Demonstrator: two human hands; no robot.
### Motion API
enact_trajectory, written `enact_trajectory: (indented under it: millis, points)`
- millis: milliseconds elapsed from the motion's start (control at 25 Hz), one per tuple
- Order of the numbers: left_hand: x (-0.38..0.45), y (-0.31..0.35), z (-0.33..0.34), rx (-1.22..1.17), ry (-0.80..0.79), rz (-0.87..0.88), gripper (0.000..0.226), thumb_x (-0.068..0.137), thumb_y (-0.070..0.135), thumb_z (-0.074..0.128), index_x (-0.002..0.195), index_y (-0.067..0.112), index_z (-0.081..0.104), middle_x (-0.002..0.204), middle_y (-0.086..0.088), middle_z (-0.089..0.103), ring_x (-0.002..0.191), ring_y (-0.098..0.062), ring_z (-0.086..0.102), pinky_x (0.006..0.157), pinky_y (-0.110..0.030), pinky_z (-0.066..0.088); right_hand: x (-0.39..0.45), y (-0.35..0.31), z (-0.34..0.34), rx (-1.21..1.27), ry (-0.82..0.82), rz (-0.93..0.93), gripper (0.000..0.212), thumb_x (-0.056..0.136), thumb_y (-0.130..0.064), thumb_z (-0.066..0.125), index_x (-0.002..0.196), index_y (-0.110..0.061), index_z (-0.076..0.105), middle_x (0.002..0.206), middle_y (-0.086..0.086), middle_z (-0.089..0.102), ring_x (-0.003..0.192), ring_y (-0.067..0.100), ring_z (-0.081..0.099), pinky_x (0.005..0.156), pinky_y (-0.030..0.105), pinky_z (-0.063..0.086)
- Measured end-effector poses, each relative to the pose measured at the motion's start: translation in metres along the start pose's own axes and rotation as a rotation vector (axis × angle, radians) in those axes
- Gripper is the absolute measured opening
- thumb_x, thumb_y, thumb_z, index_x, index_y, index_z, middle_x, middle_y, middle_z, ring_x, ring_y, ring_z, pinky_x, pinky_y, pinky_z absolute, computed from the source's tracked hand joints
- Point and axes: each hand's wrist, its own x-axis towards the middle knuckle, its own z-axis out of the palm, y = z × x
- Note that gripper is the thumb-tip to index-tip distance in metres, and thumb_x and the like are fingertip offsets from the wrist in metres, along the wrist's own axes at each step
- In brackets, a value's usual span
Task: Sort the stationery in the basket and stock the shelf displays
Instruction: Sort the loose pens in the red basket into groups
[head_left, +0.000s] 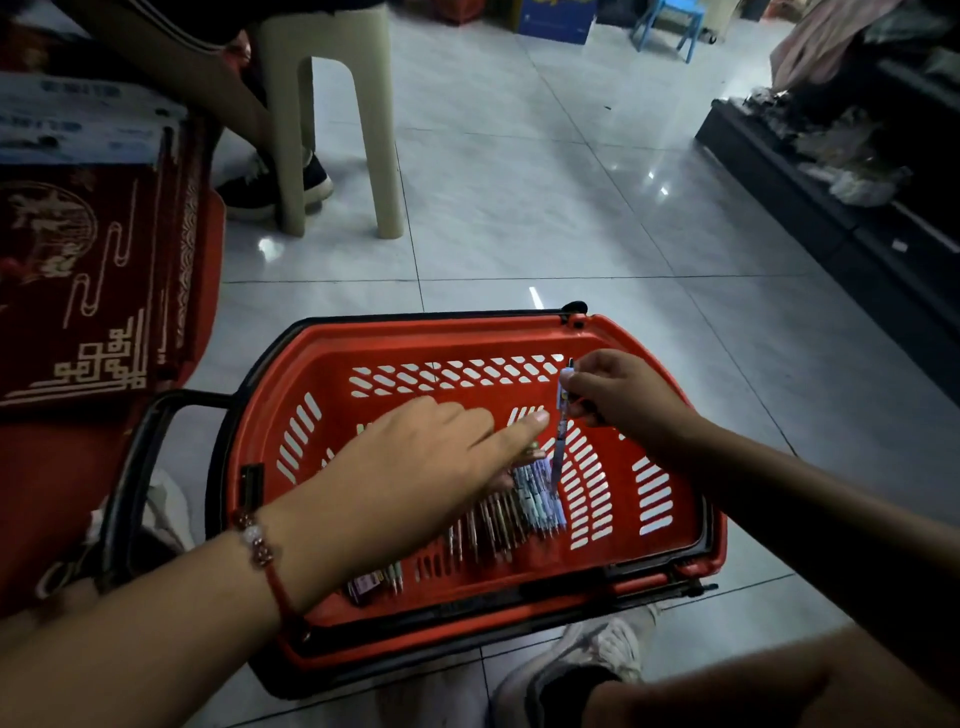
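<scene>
Right hand (618, 397) pinches one patterned pen (561, 426) near its upper end, held almost upright, tip down over the row of pens (519, 512) in the basket (467, 338); judged: lifted clear so it can be read or matched before going to a group. Left hand (431, 452) reaches in palm down, fingers extended and spread flat over the pens, thumb out toward the held pen; its fingertips are hidden, so whether they pinch anything I cannot tell. Likely it steadies or fans the row so like pens stay side by side. Count: one pen in the air; the row lying on the basket floor is blurred and partly covered, more than ten, exact number not readable; a few more pens (382, 579) lie apart at the near wall. One red basket with black handles, on the tiled floor (519, 208). Sorting appears early; no shelf stocking visible yet. Outward: one beige stool (332, 104), one blue stool (672, 21), a dark shelf (810, 197) at right, red patterned goods (88, 280) at left.
</scene>
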Motion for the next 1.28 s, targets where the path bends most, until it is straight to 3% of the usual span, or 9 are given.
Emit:
enact_trajectory:
  millis: [160,360,560,640,840,960,1040,1160,1280]
  points:
    - [-0.013,-0.024,0.016,-0.012,-0.024,-0.055,0.052,0.098,0.038,0.037,0.143,0.013,0.038,0.078,0.001,0.052,0.063,-0.02,0.048,0.053,-0.037,0.043,0.056,0.041,0.025,-0.255,0.025,-0.002,0.016,0.097,-0.023,0.06,0.089,-0.01,0.066,0.081,0.008,0.069,0.071,0.021,0.066,0.066,0.04,0.054]
    - [-0.035,-0.045,0.039,-0.082,-0.125,-0.159,0.055,0.095,0.043,0.033,0.14,0.014,0.046,0.078,0.004,0.058,0.063,-0.019,0.057,0.051,-0.037,0.05,0.117,0.118,0.063,-0.526,-0.037,0.172,0.023,0.099,-0.023,0.053,0.086,-0.008,0.066,0.076,0.008,0.064,0.06,0.014,0.054,0.051,0.025,0.041]
    - [-0.035,-0.057,0.049,-0.131,-0.187,-0.254,0.057,0.095,0.048,0.031,0.139,0.016,0.05,0.072,0.011,0.055,0.059,-0.012,0.056,0.048,-0.026,0.042,0.155,0.164,0.088,-0.687,-0.109,0.286,0.033,0.096,-0.02,0.051,0.065,-0.024,0.042,0.071,0.0,0.047,0.071,0.02,0.049,0.061,0.028,0.041]
    - [-0.033,-0.062,0.053,-0.174,-0.211,-0.289,0.057,0.097,0.05,0.032,0.14,0.017,0.049,0.072,0.013,0.054,0.059,-0.011,0.055,0.05,-0.024,0.038,0.161,0.174,0.096,-0.727,-0.123,0.309,0.036,0.096,-0.019,0.05,0.063,-0.025,0.037,0.068,-0.003,0.039,0.074,0.021,0.045,0.057,0.024,0.034]
    - [-0.03,-0.065,0.058,-0.192,-0.258,-0.355,0.064,0.093,0.055,0.021,0.15,0.026,0.032,0.082,0.018,0.051,0.067,-0.005,0.051,0.054,-0.021,0.032,0.162,0.171,0.116,-0.745,-0.173,0.319,0.025,0.101,-0.026,0.049,0.084,-0.011,0.058,0.072,0.003,0.052,0.07,0.016,0.054,0.054,0.023,0.037]
    - [-0.023,-0.062,0.056,-0.224,-0.283,-0.387,0.069,0.09,0.059,0.013,0.154,0.033,0.013,0.1,0.016,0.055,0.088,-0.009,0.059,0.063,-0.024,0.039,0.142,0.134,0.102,-0.644,-0.259,0.206,0.021,0.099,-0.022,0.054,0.081,-0.012,0.059,0.073,0.001,0.056,0.061,0.011,0.052,0.051,0.02,0.037]
    - [-0.015,-0.057,0.048,-0.229,-0.323,-0.393,0.069,0.091,0.061,0.014,0.154,0.035,0.009,0.117,0.014,0.057,0.103,-0.011,0.058,0.075,-0.028,0.046,0.113,0.091,0.081,-0.48,-0.342,0.179,0.016,0.097,-0.025,0.059,0.097,-0.01,0.066,0.089,0.003,0.065,0.074,0.013,0.061,0.058,0.02,0.045]
    - [-0.001,-0.044,0.037,-0.281,-0.307,-0.427,0.064,0.095,0.058,0.025,0.154,0.037,0.011,0.136,0.011,0.054,0.118,-0.013,0.054,0.089,-0.031,0.047,0.051,0.024,0.048,0.026,-0.566,0.259,0.024,0.097,-0.029,0.06,0.108,-0.009,0.067,0.104,0.011,0.07,0.087,0.019,0.067,0.074,0.03,0.055]
    - [0.005,-0.025,0.025,-0.39,-0.206,-0.444,0.062,0.097,0.055,0.035,0.153,0.039,0.016,0.142,0.01,0.051,0.124,-0.013,0.052,0.094,-0.032,0.046,-0.012,-0.016,0.029,0.403,-0.672,0.311,0.024,0.097,-0.029,0.06,0.108,-0.01,0.067,0.097,0.009,0.07,0.083,0.017,0.068,0.072,0.028,0.056]
